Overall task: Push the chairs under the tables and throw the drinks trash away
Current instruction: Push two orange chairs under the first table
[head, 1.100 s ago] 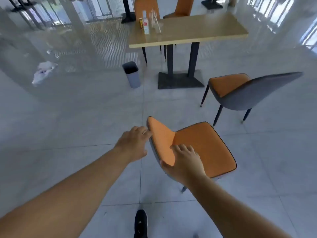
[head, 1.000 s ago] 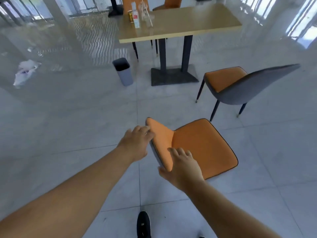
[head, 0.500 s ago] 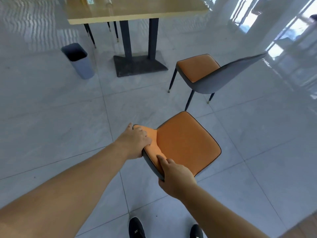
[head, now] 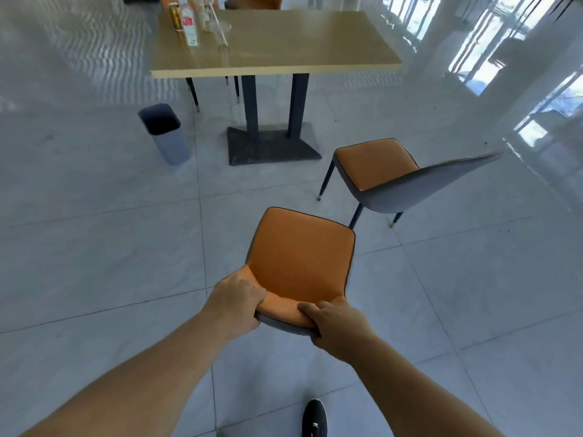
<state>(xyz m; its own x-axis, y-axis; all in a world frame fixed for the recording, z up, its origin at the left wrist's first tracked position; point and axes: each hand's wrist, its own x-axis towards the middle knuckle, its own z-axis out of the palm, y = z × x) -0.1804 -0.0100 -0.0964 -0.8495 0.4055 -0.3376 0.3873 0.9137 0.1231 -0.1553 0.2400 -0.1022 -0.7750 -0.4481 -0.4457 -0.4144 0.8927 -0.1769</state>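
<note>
near chair (head: pixel 301 263): orange seat, grey shell, on the floor well short of the desk (head: pixel 284 48); left hand (head: pixel 235 302) and right hand (head: pixel 336 329) each clamped on its backrest top edge. second chair (head: pixel 378 171): right of it, turned sideways. drinks trash (head: pixel 189 23): carton, can and glasses at the desk's far left; labels unreadable. grey bin (head: pixel 164 134): beside the desk base. floor (head: pixel 94 247): glossy pale tile; windows at right.

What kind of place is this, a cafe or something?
Probably a cafe or canteen: a wooden pedestal table with drink containers on it, matching orange chairs, and a small bin beside the table.
</note>
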